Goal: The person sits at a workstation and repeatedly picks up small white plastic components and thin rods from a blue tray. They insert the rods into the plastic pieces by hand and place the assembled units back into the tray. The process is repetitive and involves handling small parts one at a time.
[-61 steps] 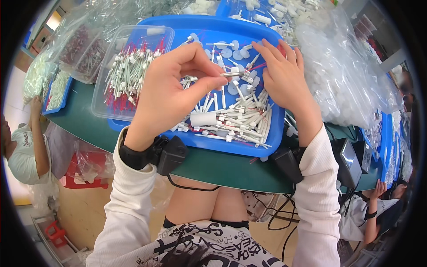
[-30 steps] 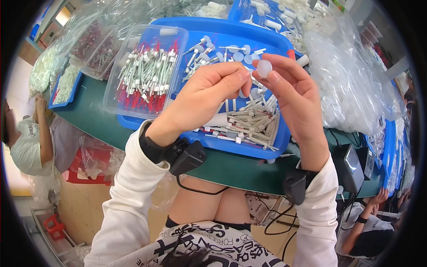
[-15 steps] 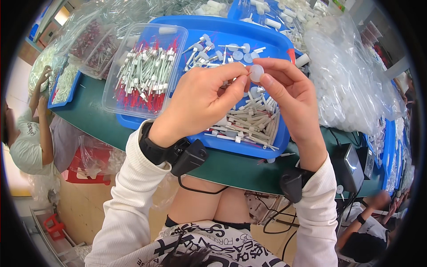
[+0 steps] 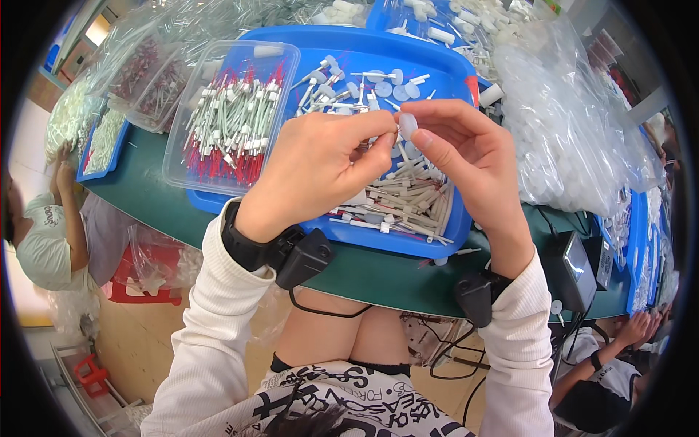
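Your left hand (image 4: 320, 171) and right hand (image 4: 470, 156) meet above the blue tray (image 4: 451, 73), raised off it, likely so you can see the join you are working on. The right thumb and forefinger are pinched narrow on a small white cap (image 4: 408, 124), held at its sides so its face stays free. The left fingers (image 4: 378, 135) are closed in a tight pinch right against that cap; they seem to grip a thin part going into it, but the fingers hide it and you could not swear to it from here.

Under your hands the tray holds a loose heap of white sticks (image 4: 411, 207), with round white discs (image 4: 386, 87) scattered toward the far rim, all within easy reach. To your left a clear box (image 4: 182, 138) sits with one end on the tray, packed with white pieces with red tips (image 4: 233, 124), laid roughly side by side. To the right, clear bags (image 4: 561, 138) full of white parts lie on the green counter (image 4: 145, 197). Black bands with small boxes sit on both your wrists, cables trailing down.

At the left edge a person (image 4: 51, 233) in a pale shirt reaches for another tray; another person's hands (image 4: 637, 328) show at the lower right.
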Tool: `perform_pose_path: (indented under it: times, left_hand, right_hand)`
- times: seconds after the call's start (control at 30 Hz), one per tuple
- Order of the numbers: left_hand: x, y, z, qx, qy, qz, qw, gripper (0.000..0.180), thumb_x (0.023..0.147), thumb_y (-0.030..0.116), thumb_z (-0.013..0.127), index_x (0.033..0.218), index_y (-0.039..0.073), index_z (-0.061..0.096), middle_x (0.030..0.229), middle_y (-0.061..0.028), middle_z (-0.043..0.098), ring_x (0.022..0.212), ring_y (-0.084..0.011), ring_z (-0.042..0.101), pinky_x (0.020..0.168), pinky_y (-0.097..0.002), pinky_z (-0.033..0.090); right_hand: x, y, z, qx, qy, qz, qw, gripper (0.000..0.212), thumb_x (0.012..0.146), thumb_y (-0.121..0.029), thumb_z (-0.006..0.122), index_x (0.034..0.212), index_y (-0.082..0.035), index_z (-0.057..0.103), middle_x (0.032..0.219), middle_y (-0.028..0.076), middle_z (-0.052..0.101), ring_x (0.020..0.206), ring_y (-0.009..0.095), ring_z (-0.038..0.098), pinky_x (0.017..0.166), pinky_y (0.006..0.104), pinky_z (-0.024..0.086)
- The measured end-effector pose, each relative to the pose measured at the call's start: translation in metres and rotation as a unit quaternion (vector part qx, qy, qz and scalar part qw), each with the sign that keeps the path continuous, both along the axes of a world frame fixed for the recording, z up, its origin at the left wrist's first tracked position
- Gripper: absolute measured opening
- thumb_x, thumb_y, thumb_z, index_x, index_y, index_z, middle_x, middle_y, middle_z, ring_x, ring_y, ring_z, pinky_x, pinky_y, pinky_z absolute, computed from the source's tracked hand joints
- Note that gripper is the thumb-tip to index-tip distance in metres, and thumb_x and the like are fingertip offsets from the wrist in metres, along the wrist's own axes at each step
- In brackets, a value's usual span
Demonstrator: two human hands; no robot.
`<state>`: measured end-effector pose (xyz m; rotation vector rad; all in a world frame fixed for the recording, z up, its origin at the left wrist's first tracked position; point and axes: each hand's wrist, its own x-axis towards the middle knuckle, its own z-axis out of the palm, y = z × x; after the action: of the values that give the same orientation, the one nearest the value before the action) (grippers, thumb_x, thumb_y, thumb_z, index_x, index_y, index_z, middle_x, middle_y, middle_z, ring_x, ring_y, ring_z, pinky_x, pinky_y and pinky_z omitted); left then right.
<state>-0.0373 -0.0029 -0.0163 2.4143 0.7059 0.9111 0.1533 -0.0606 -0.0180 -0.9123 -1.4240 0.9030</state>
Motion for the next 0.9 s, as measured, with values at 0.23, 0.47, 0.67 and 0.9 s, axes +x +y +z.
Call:
perform_pose_path:
  times: [0.23,0.47,0.67,0.9]
  left_hand:
    - [-0.001,0.0,0.0,0.002,-0.011,-0.01,1.0,0.008,0.089,0.006,0.055,0.088,0.002,0.061,0.063,-0.0041,0.054,0.048,-0.0122,0.046,0.046,-0.0263,0.038]
    - [-0.001,-0.002,0.006,-0.019,0.013,0.011,1.0,0.011,0.09,0.015,0.054,0.088,0.005,0.059,0.059,-0.0096,0.054,0.052,-0.0262,0.052,0.048,-0.0362,0.039]
    - [0.0,-0.002,0.008,-0.045,0.007,-0.009,0.999,0.012,0.092,0.014,0.051,0.091,0.002,0.054,0.067,-0.0156,0.058,0.061,-0.0354,0.058,0.054,-0.041,0.042]
    - [0.01,-0.011,-0.007,-0.074,-0.179,-0.015,0.981,0.032,0.092,-0.001,0.046,0.123,0.003,0.05,0.083,-0.0076,0.066,0.064,-0.0157,0.057,0.061,-0.0277,0.044]
  right_hand:
    - [0.0,0.0,-0.001,-0.002,-0.012,0.014,1.0,0.024,0.086,-0.006,0.067,0.109,0.0,0.066,0.101,0.008,0.069,0.095,0.015,0.064,0.089,0.0291,0.049]
    - [0.002,0.002,-0.004,0.049,-0.093,-0.007,0.994,0.026,0.084,-0.007,0.068,0.11,0.0,0.066,0.1,0.007,0.069,0.094,0.015,0.065,0.088,0.0284,0.05]
    - [0.001,0.002,-0.004,0.014,-0.057,-0.004,0.998,0.025,0.083,-0.005,0.069,0.107,0.0,0.067,0.1,0.006,0.07,0.091,0.014,0.066,0.086,0.028,0.051]
    - [0.001,0.001,-0.003,-0.037,-0.004,-0.002,0.999,0.025,0.082,-0.004,0.07,0.106,0.001,0.066,0.102,0.006,0.069,0.093,0.013,0.065,0.086,0.0276,0.051]
